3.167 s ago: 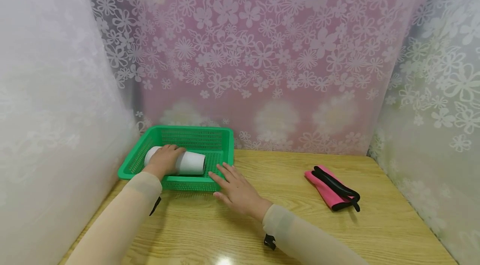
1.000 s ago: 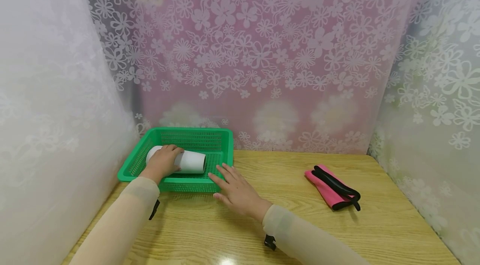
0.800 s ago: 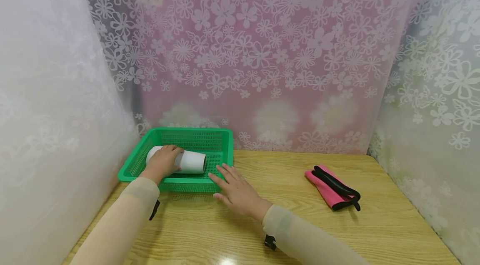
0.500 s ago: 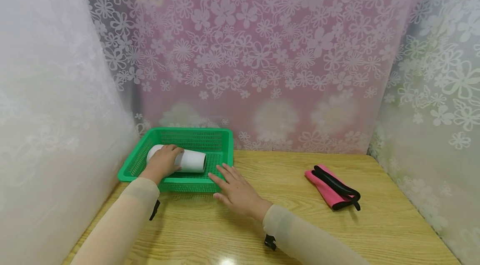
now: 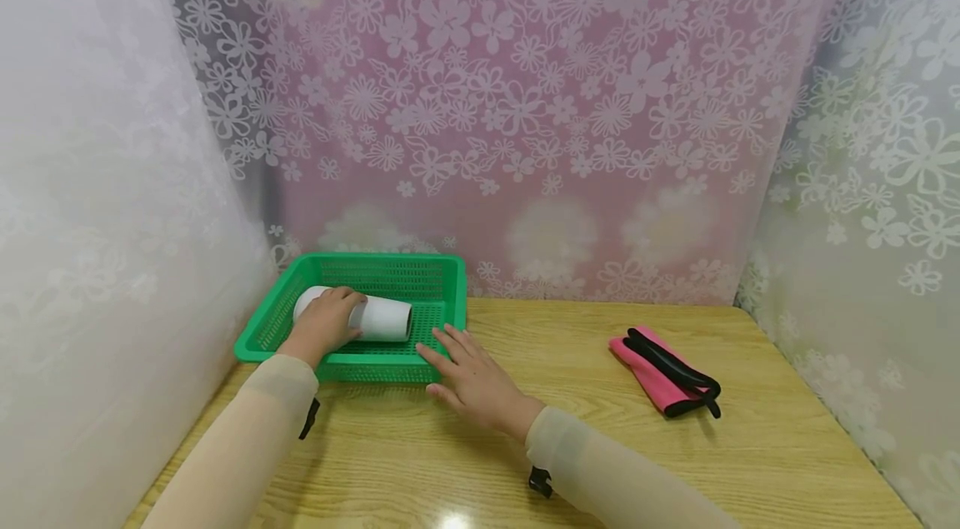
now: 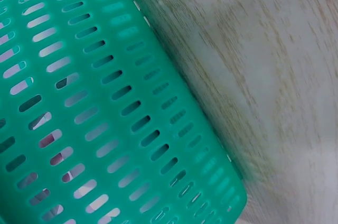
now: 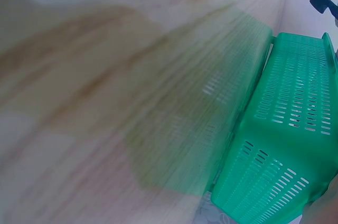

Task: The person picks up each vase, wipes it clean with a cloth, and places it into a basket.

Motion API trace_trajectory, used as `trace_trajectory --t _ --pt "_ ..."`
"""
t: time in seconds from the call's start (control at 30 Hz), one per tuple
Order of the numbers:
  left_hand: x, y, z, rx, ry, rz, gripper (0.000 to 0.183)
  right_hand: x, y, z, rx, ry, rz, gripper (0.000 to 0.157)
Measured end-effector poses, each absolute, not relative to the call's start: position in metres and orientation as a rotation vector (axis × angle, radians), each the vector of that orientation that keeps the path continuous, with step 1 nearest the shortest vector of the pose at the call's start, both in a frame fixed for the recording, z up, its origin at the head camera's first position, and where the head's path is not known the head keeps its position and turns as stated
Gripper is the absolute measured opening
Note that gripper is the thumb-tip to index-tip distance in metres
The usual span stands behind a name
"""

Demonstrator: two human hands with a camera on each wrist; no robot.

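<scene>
In the head view, my left hand (image 5: 326, 326) reaches over the front rim of a green plastic basket (image 5: 360, 360). Its fingers are curled over a white tapered cylinder (image 5: 385, 320), which lies on its side with its right end showing a dark opening. The hand covers part of the cylinder. My right hand (image 5: 474, 383) has its fingers spread at the basket's right front corner; whether the fingertips touch the rim I cannot tell. The left wrist view is filled by the slotted basket wall (image 6: 127, 92), and the right wrist view shows the basket (image 7: 274, 145) from outside.
A folded pink cloth item (image 5: 660, 375) with black trim lies on the right of the wooden table (image 5: 570, 446). A pink floral curtain (image 5: 525, 112) hangs behind the table, with pale curtain walls at both sides. The basket stands close to the left curtain.
The white cylinder has tilted very slightly in the basket, its right end shifting a little toward the back. Both hands stay almost where they were, and the basket and pink item keep their places.
</scene>
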State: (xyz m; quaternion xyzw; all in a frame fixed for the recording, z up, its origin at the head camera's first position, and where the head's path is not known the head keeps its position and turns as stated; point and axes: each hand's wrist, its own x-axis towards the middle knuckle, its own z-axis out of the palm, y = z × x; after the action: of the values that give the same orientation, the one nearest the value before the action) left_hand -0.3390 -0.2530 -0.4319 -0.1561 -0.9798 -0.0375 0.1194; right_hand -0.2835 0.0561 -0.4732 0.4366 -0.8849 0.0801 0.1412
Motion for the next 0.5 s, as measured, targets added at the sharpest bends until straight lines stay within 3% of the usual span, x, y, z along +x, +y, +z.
trace_trajectory --t 0.5 --pt "-0.3371 -0.2529 -0.4284 -0.440 -2.792 -0.165 0.049 -0.2863 0.0567 -0.4724 1.275 -2.555 0.241 0.063"
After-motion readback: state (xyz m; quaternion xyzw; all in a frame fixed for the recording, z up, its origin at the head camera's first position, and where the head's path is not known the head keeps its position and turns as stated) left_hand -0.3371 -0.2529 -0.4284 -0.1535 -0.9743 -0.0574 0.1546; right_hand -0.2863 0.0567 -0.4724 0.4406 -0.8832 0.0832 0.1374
